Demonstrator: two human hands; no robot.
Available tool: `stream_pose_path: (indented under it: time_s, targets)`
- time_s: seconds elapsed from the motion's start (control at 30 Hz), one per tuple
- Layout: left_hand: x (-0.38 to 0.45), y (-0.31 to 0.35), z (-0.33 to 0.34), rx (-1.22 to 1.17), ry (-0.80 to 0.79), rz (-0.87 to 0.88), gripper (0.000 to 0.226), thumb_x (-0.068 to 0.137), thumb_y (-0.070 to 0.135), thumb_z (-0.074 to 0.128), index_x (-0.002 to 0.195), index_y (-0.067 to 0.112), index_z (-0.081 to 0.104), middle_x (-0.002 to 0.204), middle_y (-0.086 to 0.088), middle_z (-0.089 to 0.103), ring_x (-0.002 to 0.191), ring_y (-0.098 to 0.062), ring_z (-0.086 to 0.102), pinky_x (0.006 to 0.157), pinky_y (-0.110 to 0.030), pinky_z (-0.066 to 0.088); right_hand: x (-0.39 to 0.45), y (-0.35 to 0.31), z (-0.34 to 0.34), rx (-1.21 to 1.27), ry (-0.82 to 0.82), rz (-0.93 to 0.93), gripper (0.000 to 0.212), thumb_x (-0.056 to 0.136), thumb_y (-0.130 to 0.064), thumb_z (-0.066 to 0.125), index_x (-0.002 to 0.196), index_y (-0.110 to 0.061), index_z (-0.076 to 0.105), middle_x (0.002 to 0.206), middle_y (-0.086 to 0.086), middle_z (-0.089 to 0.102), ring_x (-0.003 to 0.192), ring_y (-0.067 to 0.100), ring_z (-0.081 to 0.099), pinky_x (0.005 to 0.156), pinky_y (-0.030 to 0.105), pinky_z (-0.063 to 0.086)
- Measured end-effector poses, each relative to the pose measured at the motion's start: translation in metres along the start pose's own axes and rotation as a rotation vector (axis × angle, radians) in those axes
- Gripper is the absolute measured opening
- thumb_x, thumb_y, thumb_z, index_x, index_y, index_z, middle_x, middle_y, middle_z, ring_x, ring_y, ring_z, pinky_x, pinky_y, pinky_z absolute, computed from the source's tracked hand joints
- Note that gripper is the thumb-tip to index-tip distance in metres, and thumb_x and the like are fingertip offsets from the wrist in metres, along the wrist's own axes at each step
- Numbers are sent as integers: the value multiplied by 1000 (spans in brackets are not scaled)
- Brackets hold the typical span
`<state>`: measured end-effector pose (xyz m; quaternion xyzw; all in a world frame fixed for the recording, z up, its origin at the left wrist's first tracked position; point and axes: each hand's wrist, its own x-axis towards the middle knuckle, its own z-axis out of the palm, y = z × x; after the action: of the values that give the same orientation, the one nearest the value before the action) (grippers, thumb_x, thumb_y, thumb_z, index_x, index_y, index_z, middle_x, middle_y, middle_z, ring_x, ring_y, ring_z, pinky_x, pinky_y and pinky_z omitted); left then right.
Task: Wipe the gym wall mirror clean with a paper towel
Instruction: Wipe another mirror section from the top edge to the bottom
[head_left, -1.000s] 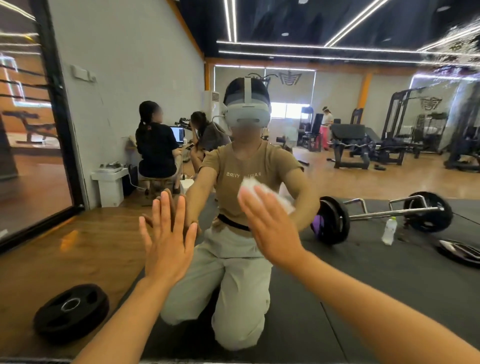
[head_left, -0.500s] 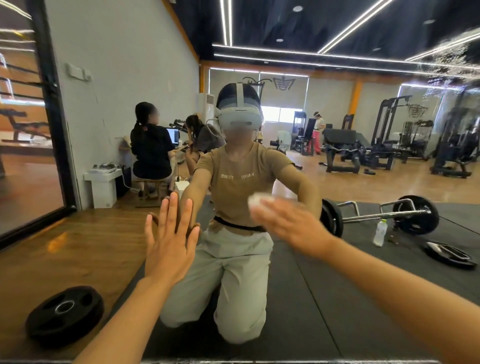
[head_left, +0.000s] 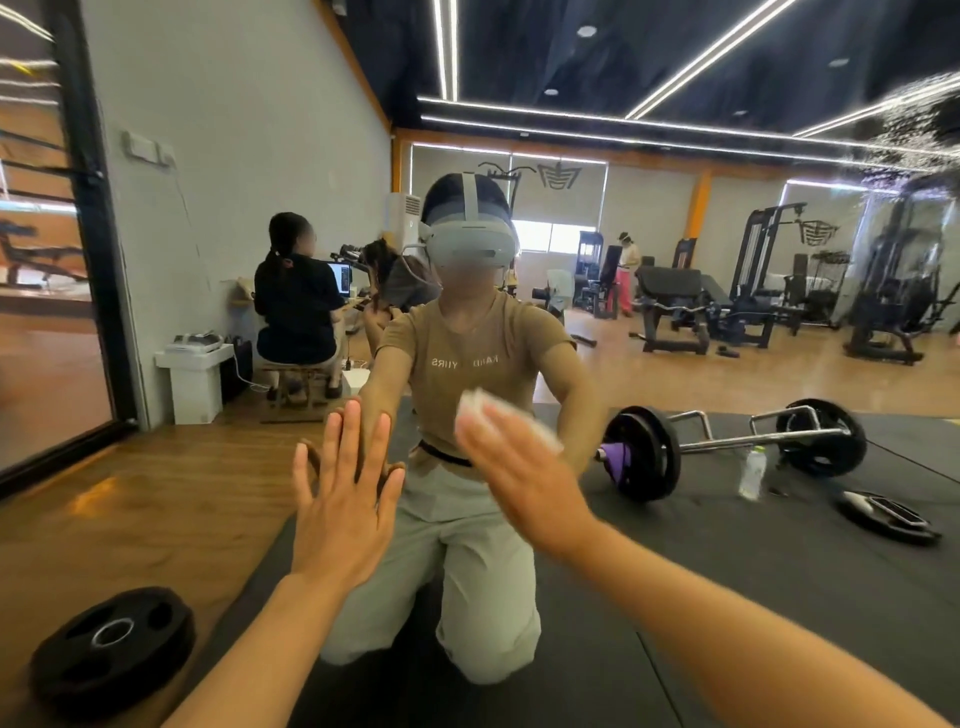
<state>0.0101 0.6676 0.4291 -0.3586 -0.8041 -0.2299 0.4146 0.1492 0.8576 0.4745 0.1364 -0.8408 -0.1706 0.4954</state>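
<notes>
I face a glossy wall mirror (head_left: 675, 322) reflecting wood floor and black mats. My left hand (head_left: 340, 501) presses flat, fingers straight; my right hand (head_left: 519, 475) flattens a crumpled white paper towel (head_left: 480, 408) against it.

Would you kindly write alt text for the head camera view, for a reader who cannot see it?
A person kneeling at a gym wall mirror presses a white paper towel against the glass with the right hand, the left hand flat on the mirror beside it. The reflection shows a barbell, a water bottle and weight machines.
</notes>
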Motion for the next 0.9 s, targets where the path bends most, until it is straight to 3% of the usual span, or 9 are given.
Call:
stream_pose_path:
  time_s: [0.07, 0.17, 0.3, 0.47, 0.6, 0.67, 0.77, 0.83, 0.9]
  targets:
    - [-1, -1, 1, -24, -6, 4, 69, 102, 45, 27, 161, 22, 0, 168, -6, -8, 155, -20, -7, 121, -43, -11, -35, -18, 18, -43, -121, -162, 46, 100, -3, 45, 146, -3, 44, 157, 11, 36, 150, 29, 24, 123, 41, 20]
    - [-2, -4, 0, -33, -2, 19, 70, 102, 45, 28, 161, 23, -1, 169, -5, -7, 155, -20, -5, 120, -44, -6, -71, -25, 31, -246, -350, -416, 73, 89, -8, 57, 155, -11, 27, 167, 6, 9, 153, 28, 9, 125, 44, 7]
    - [-2, -6, -4, -64, -2, 69, 68, 102, 45, 27, 161, 26, -1, 169, -4, -4, 155, -20, -2, 119, -48, 1, -63, -20, 12, -335, -401, -528, 59, 97, 0, 34, 154, -15, 34, 163, 0, 26, 151, 21, 22, 125, 41, 4]
    - [-1, -32, -18, -48, -16, 159, 64, 102, 42, 27, 161, 28, 7, 169, 2, 2, 154, -11, 2, 116, -50, 10, -3, 9, -13, -175, -308, -431, 45, 108, -4, 29, 152, -8, 33, 158, 7, 38, 146, 26, 33, 120, 39, 28]
    - [2, -56, -25, 27, -23, 235, 64, 101, 41, 30, 160, 22, 17, 169, 2, 8, 154, -12, 8, 117, -50, 11, 70, 36, -32, -140, -120, -103, 49, 105, 2, 41, 152, -10, 38, 156, 15, 39, 148, 30, 31, 114, 47, 37]
    - [2, -61, -27, 32, -31, 255, 65, 100, 42, 32, 160, 21, 18, 168, 2, 10, 154, -13, 10, 117, -50, 11, 109, 35, -41, -141, 64, 88, 63, 90, 15, 57, 148, -3, 41, 155, 20, 38, 148, 33, 24, 123, 35, 25]
    - [3, -64, -24, 71, -56, 275, 69, 98, 41, 34, 161, 21, 15, 169, 0, 9, 154, -16, 11, 117, -54, 14, 155, 11, -37, -83, 307, 412, 58, 92, 9, 51, 148, 0, 42, 157, 18, 35, 148, 34, 19, 120, 15, 1]
    - [1, -64, -19, 70, -57, 275, 69, 97, 39, 34, 160, 20, 15, 168, -1, 10, 154, -17, 12, 117, -55, 13, 162, -7, -18, -33, 355, 465, 56, 93, 5, 44, 149, 0, 40, 158, 16, 33, 149, 35, 16, 121, 18, 0]
    - [1, -66, -15, 58, -48, 285, 68, 97, 38, 34, 160, 19, 16, 168, -1, 10, 154, -17, 11, 117, -54, 8, 149, -18, 1, -23, 303, 357, 60, 92, 6, 48, 150, -2, 37, 158, 16, 33, 150, 35, 17, 125, 34, 7]
